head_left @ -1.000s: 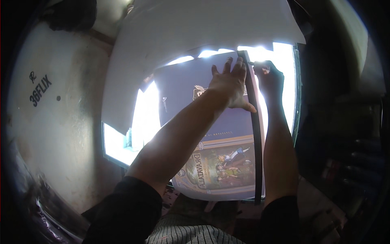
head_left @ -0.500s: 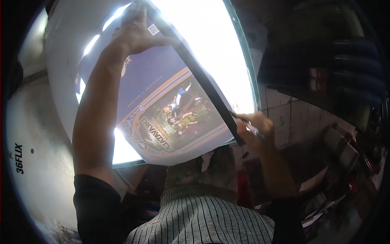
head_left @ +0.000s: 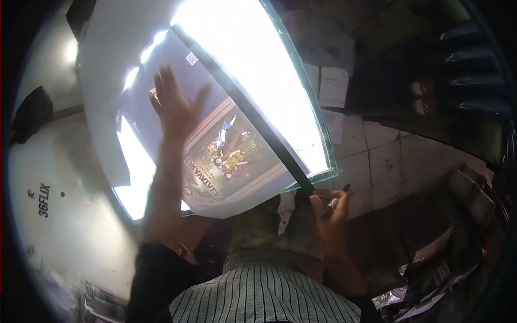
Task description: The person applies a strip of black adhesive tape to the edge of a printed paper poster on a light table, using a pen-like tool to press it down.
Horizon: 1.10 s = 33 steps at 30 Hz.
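One light table (head_left: pixel 258 81), glowing bright white within a greenish glass edge, carries a single printed sheet (head_left: pixel 207 113). Past its left side bends one large white sheet (head_left: pixel 107 97). The printed sheet is purple-blue with a gold-bordered illustration of several figures outdoors (head_left: pixel 231 151); its near edge curls past the table. Curved title lettering runs along the illustration, and black lettering (head_left: pixel 43 201) marks a pale surface at the left. One straight black strip (head_left: pixel 242 102) lies diagonally along the printed sheet's right edge. Of two hands, the left hand (head_left: pixel 179 107) has its fingers spread over the blue part, holding nothing; contact cannot be told. The right hand (head_left: pixel 333 202), at the strip's near end, curls around one slim tool (head_left: pixel 327 209), its kind unclear. Smallest is one square code (head_left: pixel 191 58) near the strip's far end.
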Tool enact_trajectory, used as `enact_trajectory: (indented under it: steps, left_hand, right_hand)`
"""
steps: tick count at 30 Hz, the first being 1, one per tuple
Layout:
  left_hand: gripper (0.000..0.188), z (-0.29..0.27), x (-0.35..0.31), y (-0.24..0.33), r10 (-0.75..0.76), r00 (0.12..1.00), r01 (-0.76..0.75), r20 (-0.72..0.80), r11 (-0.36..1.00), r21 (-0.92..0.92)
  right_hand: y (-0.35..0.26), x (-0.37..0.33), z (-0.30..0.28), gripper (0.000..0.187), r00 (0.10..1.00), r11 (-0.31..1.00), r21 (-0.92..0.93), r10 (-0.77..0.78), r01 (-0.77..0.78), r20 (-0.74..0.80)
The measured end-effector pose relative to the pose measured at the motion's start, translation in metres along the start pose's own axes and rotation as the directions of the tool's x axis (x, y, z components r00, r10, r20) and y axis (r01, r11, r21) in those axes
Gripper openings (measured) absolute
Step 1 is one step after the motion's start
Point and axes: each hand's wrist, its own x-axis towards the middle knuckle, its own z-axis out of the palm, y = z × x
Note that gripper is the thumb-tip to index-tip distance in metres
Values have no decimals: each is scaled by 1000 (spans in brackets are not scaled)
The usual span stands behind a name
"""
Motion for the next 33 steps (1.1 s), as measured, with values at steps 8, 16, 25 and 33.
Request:
enact_trajectory:
  steps: [8, 16, 25, 33]
  left_hand:
    - [97, -11, -107, 87, -138, 955, 135, 262, 990, 30]
    - [93, -39, -81, 55, 353, 829, -323, 434, 935, -143]
    - [73, -25, -61, 32, 327, 920, -310, 218, 945, -108]
    - [62, -18, -46, 20, -17, 999, 14, -35, 997, -82]
  right_hand:
    - [-42, 13, -1, 24, 895, 781, 436, 399, -446, 201]
    - [-4, 99, -153, 31, 933, 983, 44, 153, -177, 327]
    - [29, 131, -173, 34, 904, 999, 30, 20, -36, 428]
    - [12, 99, -141, 30, 854, 980, 24, -184, 197, 487]
